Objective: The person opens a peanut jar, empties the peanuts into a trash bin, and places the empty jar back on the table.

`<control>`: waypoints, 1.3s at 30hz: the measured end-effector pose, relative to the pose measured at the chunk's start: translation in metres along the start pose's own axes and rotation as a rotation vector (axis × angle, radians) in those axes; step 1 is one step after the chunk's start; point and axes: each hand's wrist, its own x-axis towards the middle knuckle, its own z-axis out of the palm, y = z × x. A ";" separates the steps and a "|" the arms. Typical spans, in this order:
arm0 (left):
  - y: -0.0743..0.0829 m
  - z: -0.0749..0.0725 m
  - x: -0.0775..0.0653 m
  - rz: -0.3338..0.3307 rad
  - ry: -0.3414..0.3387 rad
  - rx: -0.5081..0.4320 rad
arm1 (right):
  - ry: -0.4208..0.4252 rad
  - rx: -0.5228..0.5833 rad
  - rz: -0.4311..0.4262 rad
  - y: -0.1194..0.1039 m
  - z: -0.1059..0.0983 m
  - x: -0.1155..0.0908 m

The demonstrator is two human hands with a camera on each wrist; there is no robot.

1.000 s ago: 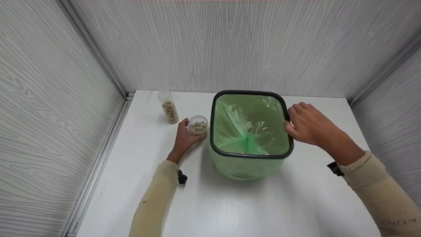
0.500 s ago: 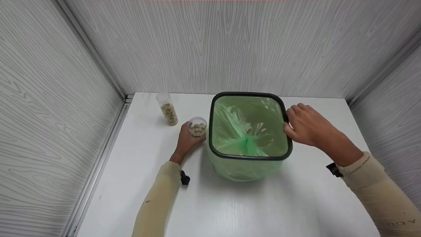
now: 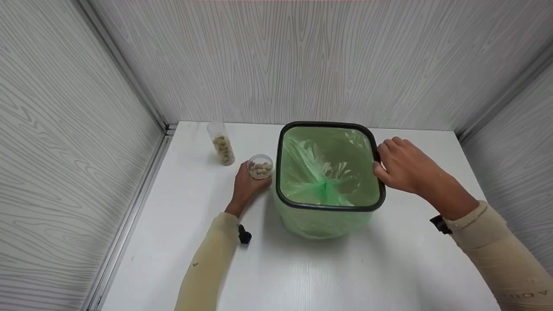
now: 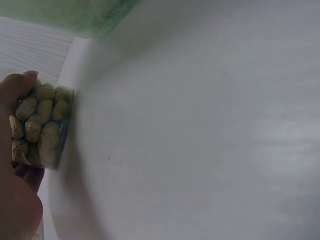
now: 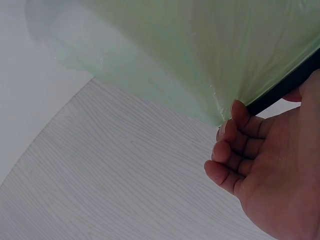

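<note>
My left hand [image 3: 249, 185] grips a clear jar of unshelled peanuts [image 3: 260, 167], thumb on one side and fingers on the other. In the left wrist view the jar's base [image 4: 64, 127] is right at the white table, with a shadow beside it. Immediately to the jar's right stands a bin [image 3: 330, 208] with a black square rim, lined with a translucent green bag [image 3: 324, 222]. My right hand [image 3: 402, 166] holds the rim's right side, thumb toward the opening. From the right wrist view, its fingers [image 5: 232, 150] curl under the black rim [image 5: 285, 87] against the bag.
A taller clear cylinder [image 3: 223, 149], partly filled with light brown pieces, stands behind and left of the jar. The white table [image 3: 311, 272] is enclosed by grey wood-grain panels at the back [image 3: 276, 60] and both sides.
My left hand has shifted slightly lower around the jar, which looks a little more upright. The right hand keeps its hold on the bin's rim, and the bin stays put.
</note>
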 end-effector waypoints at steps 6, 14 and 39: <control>0.001 -0.005 -0.004 -0.002 0.029 -0.004 | -0.017 0.004 0.008 -0.001 -0.002 0.001; 0.005 -0.016 -0.006 0.016 0.048 -0.030 | -0.018 0.030 0.010 0.000 -0.002 0.001; 0.070 -0.055 -0.027 0.097 0.048 -0.086 | -0.063 0.044 0.025 -0.001 -0.006 -0.003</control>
